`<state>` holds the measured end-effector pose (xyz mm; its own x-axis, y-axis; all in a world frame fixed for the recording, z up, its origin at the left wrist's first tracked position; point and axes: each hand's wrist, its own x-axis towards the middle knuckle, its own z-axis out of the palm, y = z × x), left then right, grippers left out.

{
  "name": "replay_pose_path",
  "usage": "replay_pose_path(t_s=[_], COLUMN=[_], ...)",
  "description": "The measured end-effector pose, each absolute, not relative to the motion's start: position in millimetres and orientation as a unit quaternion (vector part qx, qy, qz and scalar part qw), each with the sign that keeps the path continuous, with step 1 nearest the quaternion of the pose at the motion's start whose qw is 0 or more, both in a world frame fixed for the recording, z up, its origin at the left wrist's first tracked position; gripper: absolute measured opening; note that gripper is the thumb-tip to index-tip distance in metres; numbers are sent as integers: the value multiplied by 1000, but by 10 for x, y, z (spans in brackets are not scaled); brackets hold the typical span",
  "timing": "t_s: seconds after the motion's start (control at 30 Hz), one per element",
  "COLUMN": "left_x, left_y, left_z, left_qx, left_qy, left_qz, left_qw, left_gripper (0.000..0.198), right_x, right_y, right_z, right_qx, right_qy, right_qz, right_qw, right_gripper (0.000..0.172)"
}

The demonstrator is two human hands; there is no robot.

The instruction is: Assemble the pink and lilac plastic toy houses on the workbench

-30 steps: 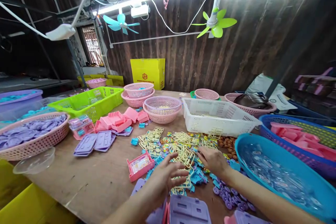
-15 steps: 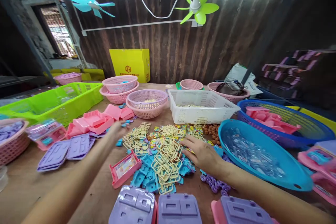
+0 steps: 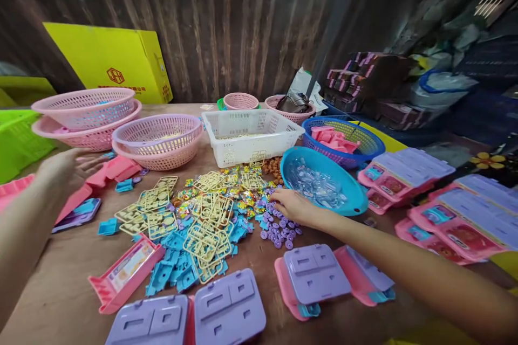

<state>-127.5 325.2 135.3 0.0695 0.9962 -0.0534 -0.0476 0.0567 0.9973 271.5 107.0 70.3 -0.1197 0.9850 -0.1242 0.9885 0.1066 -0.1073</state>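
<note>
My left hand (image 3: 65,177) is at the left, fingers stretched out over pink plastic trays (image 3: 117,168); nothing shows in it. My right hand (image 3: 292,206) has its fingers bent and drawn together at the edge of a pile of small purple wheels (image 3: 279,233). Whatever its fingertips pinch is hidden. Between the hands lie cream part frames (image 3: 208,226), blue plastic pieces (image 3: 175,256) and small colourful packets (image 3: 243,197). A pink tray with a printed card (image 3: 129,272) lies nearer me. Purple-lidded pink cases (image 3: 229,307) line the front.
Behind the pile stand a white crate (image 3: 251,145) and stacked pink and lilac baskets (image 3: 157,159). To the right are a blue basin (image 3: 352,194) of clear parts, a dark blue basket (image 3: 372,143) with pink parts, and stacked pink toy cases (image 3: 457,226).
The view has swung right and down. My right hand has moved from the cream frames to the purple wheels. My left hand has drawn away from the small blue pieces towards the left.
</note>
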Motion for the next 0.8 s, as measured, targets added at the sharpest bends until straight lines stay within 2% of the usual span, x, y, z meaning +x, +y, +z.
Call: replay_pose_path(t_s=[0.1, 0.2, 0.3, 0.37, 0.5, 0.67, 0.8], left_x=[-929, -628, -485, -456, -363, 58, 467], left_y=[2594, 1791, 1199, 1022, 1066, 1305, 1415], left_z=[1175, 1042, 958, 920, 869, 751, 491], left_qx=[560, 706, 825, 862, 864, 831, 836], left_qy=[521, 468, 396, 370, 372, 364, 379], left_qz=[403, 228, 135, 102, 111, 171, 177], left_qw=[502, 480, 380, 332, 320, 385, 355], left_gripper=[34, 57, 56, 55, 49, 35, 29], right_x=[2645, 2571, 2549, 2564, 2620, 2639, 2576], right_y=[1232, 1392, 1492, 1512, 1460, 1389, 1357], right_z=[570, 439, 375, 385, 470, 513, 594], right_qx=[667, 677, 682, 683, 692, 702, 689], right_qy=[739, 729, 720, 718, 710, 702, 715], right_qz=[-84, -88, -104, -113, -113, -107, -110], right_qw=[30, 53, 71, 75, 64, 49, 42], right_gripper=[21, 26, 30, 26, 21, 29, 39])
